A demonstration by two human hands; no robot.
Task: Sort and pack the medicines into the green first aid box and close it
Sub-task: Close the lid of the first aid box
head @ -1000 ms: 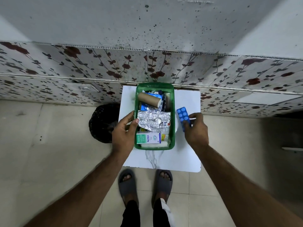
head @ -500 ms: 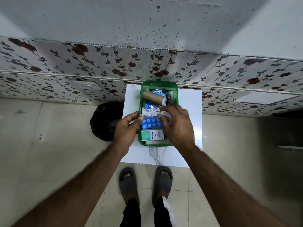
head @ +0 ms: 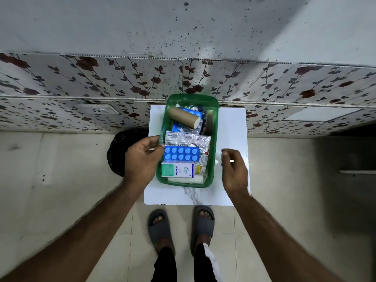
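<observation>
blue blister strip now crosswise in box

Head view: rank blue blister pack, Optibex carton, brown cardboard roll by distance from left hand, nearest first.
1. Blue blister pack: in the green plastic box, right at the left hand fingertips.
2. White and green Optibex carton: at the box's near end, just past the pack.
3. Brown cardboard roll: at the far end, by the wall.

Blue blister pack lies in green box; left hand touches rim.
</observation>
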